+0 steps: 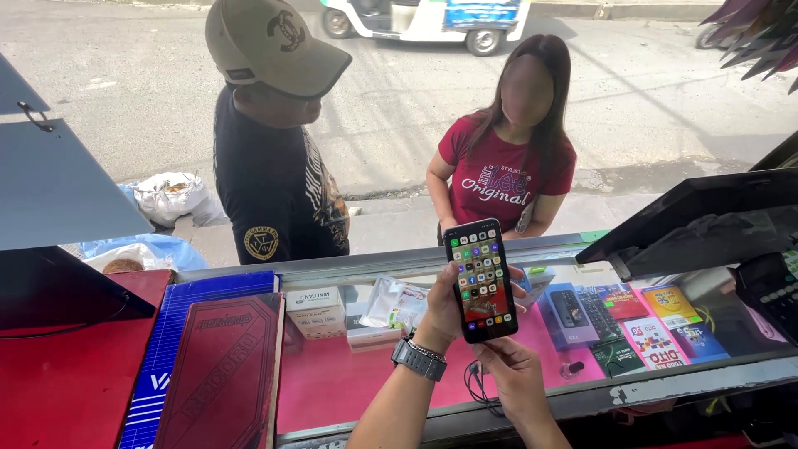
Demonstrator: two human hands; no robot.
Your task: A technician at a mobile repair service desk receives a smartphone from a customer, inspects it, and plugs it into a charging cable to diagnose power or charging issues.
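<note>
My left hand (443, 309), with a dark wristwatch (418, 360) on the wrist, grips a black smartphone (480, 278) upright over the glass counter (332, 382). Its lit screen of app icons faces me. My fingers wrap round the back of the phone and show at its right edge. Just under the phone's bottom edge is my right hand (513, 372), with its fingers curled near the lower corner. I cannot tell whether it touches the phone. A black cable (478, 384) lies on the counter below my hands.
Two people stand across the counter: one in a tan cap and dark shirt (274, 191), one in a red shirt (503, 179). A dark red record book (220, 374) lies on a blue one at the left. Small boxes (316, 312), phones and cards (657, 337) are displayed under the glass. A calculator (773, 291) sits at the right.
</note>
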